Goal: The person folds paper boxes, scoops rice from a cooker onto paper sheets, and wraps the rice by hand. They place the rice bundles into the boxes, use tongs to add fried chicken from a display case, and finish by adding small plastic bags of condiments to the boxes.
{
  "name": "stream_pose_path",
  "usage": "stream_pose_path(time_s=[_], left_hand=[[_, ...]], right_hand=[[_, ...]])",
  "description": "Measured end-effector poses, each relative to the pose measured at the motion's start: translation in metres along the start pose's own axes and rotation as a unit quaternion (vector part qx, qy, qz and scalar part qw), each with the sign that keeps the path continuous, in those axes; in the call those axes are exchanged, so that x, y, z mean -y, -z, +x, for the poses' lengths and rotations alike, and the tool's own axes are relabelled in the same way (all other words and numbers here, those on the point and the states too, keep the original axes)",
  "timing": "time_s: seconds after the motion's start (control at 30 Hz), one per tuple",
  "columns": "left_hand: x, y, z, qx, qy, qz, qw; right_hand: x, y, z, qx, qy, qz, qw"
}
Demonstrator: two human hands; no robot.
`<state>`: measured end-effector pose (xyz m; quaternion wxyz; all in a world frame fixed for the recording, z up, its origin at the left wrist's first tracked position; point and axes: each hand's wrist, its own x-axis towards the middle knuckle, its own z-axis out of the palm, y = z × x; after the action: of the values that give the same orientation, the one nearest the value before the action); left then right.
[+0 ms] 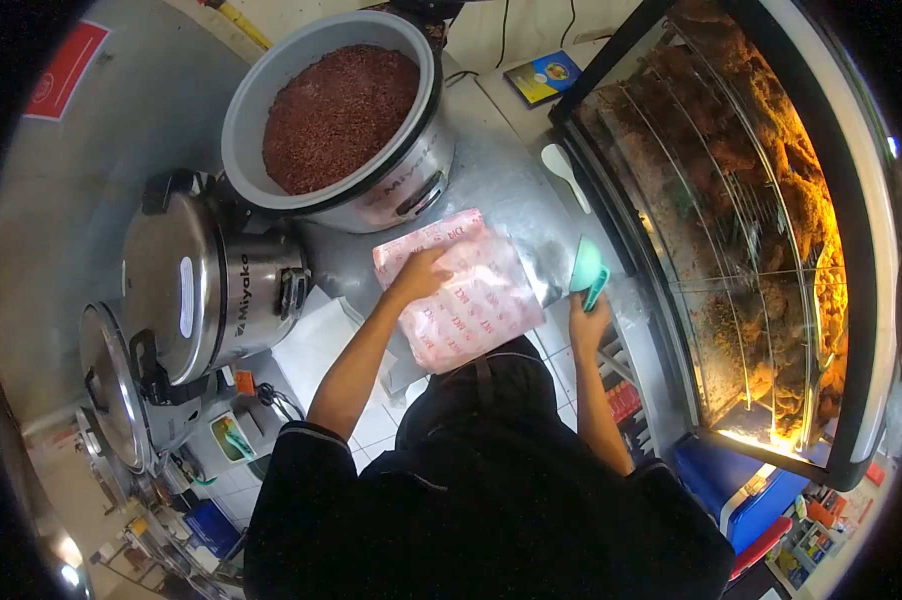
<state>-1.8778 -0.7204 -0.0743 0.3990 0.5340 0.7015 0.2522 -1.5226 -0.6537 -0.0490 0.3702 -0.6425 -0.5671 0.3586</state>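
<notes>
My left hand [421,276] grips a sheet of food wrapping paper [471,325], whitish with red-pink print and a glossy, see-through layer on its upper right part. Some fingers lie over the paper, and their tips are partly hidden. The paper is at the near edge of the metal counter [346,250], in front of my body. To its right, my right hand [589,325] is closed round the handle of a mint-green scoop [585,264], which points away from me and stands apart from the paper.
Ahead is an open rice cooker [411,180] filled with reddish-brown rice [341,115]. A lidded Miyako cooker [236,280] stands at left. A white spoon [565,177] lies beside a glass display case [711,210] of fried food. A blue-yellow box [543,78] sits behind.
</notes>
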Motion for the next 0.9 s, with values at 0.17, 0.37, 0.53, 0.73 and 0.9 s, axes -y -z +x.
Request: stream_pose_path(time_s=[0.17,0.37,0.53,0.73,0.9], left_hand=[[0.014,0.022,-0.021,-0.066,0.047,-0.033,0.996],[-0.02,-0.004,-0.017,-0.051,-0.085,0.159,0.982],[-0.022,-0.028,-0.006,-0.052,0.042,0.185,0.981],[0.004,-0.023,-0.012,-0.038,0.057,0.042,0.997],[0.04,-0.007,-0.046,-0.15,0.173,-0.136,0.964]], right_hand=[[0.0,0.002,-0.007,-0.008,0.016,-0.008,1.0],[0.007,0.005,-0.022,0.036,0.006,-0.009,0.999],[0.004,0.013,-0.029,0.003,0.029,-0.029,0.999],[0.002,0.017,-0.026,0.003,-0.025,-0.035,0.999],[-0.006,0.007,-0.007,0.01,0.027,-0.06,0.998]])
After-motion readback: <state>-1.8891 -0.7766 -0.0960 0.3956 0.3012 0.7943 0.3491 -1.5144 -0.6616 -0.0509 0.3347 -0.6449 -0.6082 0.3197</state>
